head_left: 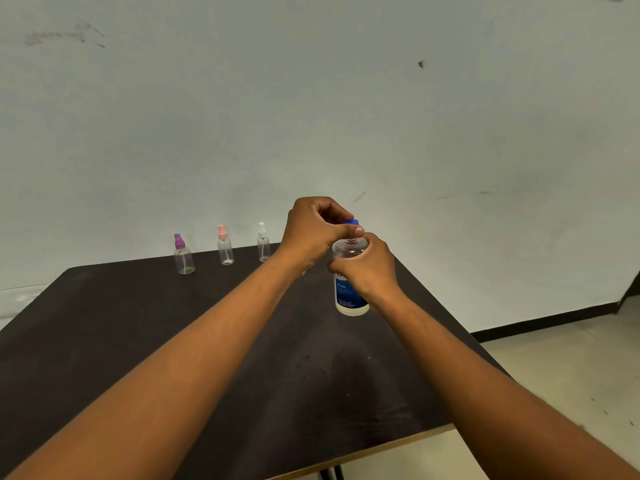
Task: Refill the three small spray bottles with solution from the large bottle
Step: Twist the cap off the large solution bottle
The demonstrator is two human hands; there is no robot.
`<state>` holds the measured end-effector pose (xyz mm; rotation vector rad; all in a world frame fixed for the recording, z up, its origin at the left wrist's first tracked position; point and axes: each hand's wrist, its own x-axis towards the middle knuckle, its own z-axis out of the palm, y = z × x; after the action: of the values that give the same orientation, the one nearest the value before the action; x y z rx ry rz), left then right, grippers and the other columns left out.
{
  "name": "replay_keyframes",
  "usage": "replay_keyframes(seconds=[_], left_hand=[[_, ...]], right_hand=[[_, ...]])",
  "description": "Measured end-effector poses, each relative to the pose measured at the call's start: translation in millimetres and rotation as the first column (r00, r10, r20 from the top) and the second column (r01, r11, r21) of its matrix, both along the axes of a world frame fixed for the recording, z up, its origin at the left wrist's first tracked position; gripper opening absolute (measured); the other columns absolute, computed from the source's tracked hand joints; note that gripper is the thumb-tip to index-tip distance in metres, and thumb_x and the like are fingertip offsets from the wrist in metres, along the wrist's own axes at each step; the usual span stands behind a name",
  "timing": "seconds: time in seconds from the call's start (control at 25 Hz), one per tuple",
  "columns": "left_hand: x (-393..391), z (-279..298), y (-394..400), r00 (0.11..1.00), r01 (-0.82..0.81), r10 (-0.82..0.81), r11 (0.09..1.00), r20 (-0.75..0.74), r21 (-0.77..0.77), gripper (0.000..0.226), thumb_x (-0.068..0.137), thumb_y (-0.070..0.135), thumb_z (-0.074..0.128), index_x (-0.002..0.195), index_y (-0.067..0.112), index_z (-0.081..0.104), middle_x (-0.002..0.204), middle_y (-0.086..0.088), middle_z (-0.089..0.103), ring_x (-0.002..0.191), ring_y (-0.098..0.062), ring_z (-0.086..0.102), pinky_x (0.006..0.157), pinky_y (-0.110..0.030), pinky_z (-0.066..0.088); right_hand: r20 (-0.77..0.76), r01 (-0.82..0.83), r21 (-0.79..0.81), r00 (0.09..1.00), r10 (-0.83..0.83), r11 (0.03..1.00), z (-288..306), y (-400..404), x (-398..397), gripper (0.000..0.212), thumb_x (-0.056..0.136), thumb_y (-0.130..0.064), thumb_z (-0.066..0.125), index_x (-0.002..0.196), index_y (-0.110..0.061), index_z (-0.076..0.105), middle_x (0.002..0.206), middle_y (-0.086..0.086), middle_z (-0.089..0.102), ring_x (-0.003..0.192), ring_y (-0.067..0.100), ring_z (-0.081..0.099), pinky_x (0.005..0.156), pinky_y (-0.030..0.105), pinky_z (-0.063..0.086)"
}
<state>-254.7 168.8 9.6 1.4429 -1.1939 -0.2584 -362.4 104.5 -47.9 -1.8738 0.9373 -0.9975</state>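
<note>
The large clear bottle (348,299) with a blue label stands upright on the dark table (173,341), right of centre. My right hand (370,268) wraps around its upper body. My left hand (313,230) is closed over its blue cap (352,222) from the left. Three small clear spray bottles stand in a row at the table's far edge: one with a purple top (183,254), one with a pink top (225,245), one with a white top (263,242). All three are capped and look nearly empty.
A pale wall rises right behind the table's far edge. The table's right edge runs diagonally close to the large bottle, with light floor (571,375) beyond it. The near table edge lies under my forearms.
</note>
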Motion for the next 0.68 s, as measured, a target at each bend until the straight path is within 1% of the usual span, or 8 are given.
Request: replay_keyframes(seconds=[0.08, 0.12, 0.2, 0.28, 0.4, 0.48, 0.56, 0.68], left_hand=[[1, 3, 1, 0.999, 0.033, -0.033, 0.999, 0.002, 0.004, 0.024, 0.074, 0.015, 0.09, 0.096, 0.013, 0.078, 0.092, 0.003, 0.079, 0.087, -0.012, 0.075, 0.08, -0.029, 0.062], [4, 6, 2, 0.996, 0.091, -0.091, 0.996, -0.006, 0.001, 0.025, 0.078, 0.011, 0.087, 0.102, 0.015, 0.079, 0.099, 0.004, 0.079, 0.093, -0.012, 0.075, 0.083, -0.028, 0.061], [9, 10, 6, 0.972, 0.235, -0.234, 0.972, -0.019, 0.022, 0.03, 0.087, 0.003, 0.077, 0.113, 0.017, 0.078, 0.111, 0.005, 0.078, 0.104, -0.01, 0.073, 0.086, -0.023, 0.059], [12, 11, 7, 0.957, 0.284, -0.289, 0.953, 0.029, 0.1, 0.033, 0.091, -0.005, 0.068, 0.114, 0.017, 0.078, 0.11, 0.007, 0.078, 0.106, -0.006, 0.072, 0.085, -0.018, 0.057], [9, 9, 3, 0.97, 0.201, -0.217, 0.97, 0.114, 0.137, 0.028, 0.089, -0.002, 0.072, 0.108, 0.017, 0.08, 0.101, 0.01, 0.078, 0.097, -0.001, 0.072, 0.081, -0.015, 0.056], [5, 7, -1, 0.98, 0.127, -0.141, 0.986, 0.137, 0.107, 0.021, 0.084, 0.007, 0.081, 0.103, 0.016, 0.081, 0.097, 0.006, 0.079, 0.092, -0.005, 0.074, 0.082, -0.022, 0.059], [3, 8, -5, 0.987, 0.06, -0.07, 0.995, 0.147, 0.076, 0.021, 0.079, 0.015, 0.087, 0.099, 0.016, 0.081, 0.094, 0.002, 0.078, 0.089, -0.011, 0.074, 0.085, -0.031, 0.062], [4, 15, -10, 0.993, 0.014, -0.015, 1.0, 0.116, 0.009, 0.022, 0.078, 0.019, 0.088, 0.098, 0.016, 0.08, 0.094, -0.001, 0.078, 0.09, -0.016, 0.074, 0.086, -0.034, 0.062]], right_hand=[[-0.002, 0.0, 0.007, 1.0, 0.0, 1.0, 0, -1, -2, 0.048, 0.057, -0.03, 0.08, 0.099, -0.032, 0.057, 0.092, -0.01, 0.066, 0.081, 0.009, 0.065, 0.065, 0.024, 0.052], [0.004, -0.001, 0.009, 1.0, 0.0, 1.0, -1, -2, -3, 0.046, 0.057, -0.03, 0.08, 0.097, -0.034, 0.057, 0.091, -0.012, 0.066, 0.08, 0.008, 0.064, 0.063, 0.022, 0.05], [0.015, -0.003, 0.011, 1.0, 0.002, 1.0, -1, -4, -5, 0.046, 0.058, -0.03, 0.081, 0.097, -0.033, 0.058, 0.09, -0.013, 0.066, 0.078, 0.007, 0.064, 0.062, 0.02, 0.046], [0.013, -0.005, 0.005, 1.0, 0.005, 1.0, -1, -4, -6, 0.049, 0.058, -0.029, 0.082, 0.101, -0.03, 0.059, 0.091, -0.012, 0.067, 0.078, 0.008, 0.065, 0.063, 0.02, 0.047], [0.005, -0.019, 0.0, 1.0, 0.019, 1.0, -2, -4, -5, 0.054, 0.058, -0.029, 0.082, 0.107, -0.027, 0.059, 0.096, -0.007, 0.068, 0.083, 0.01, 0.066, 0.067, 0.023, 0.051], [0.01, -0.019, 0.005, 1.0, 0.019, 1.0, -4, -5, -5, 0.054, 0.058, -0.028, 0.082, 0.107, -0.027, 0.059, 0.097, -0.007, 0.068, 0.084, 0.009, 0.066, 0.065, 0.022, 0.05], [0.008, -0.02, 0.013, 1.0, 0.02, 1.0, -4, -6, -4, 0.053, 0.059, -0.028, 0.082, 0.107, -0.029, 0.058, 0.095, -0.009, 0.067, 0.083, 0.008, 0.066, 0.062, 0.02, 0.048], [0.003, -0.012, 0.034, 1.0, 0.012, 0.999, -8, -12, -6, 0.056, 0.058, -0.031, 0.082, 0.109, -0.028, 0.058, 0.098, -0.008, 0.066, 0.084, 0.009, 0.064, 0.064, 0.02, 0.047]])
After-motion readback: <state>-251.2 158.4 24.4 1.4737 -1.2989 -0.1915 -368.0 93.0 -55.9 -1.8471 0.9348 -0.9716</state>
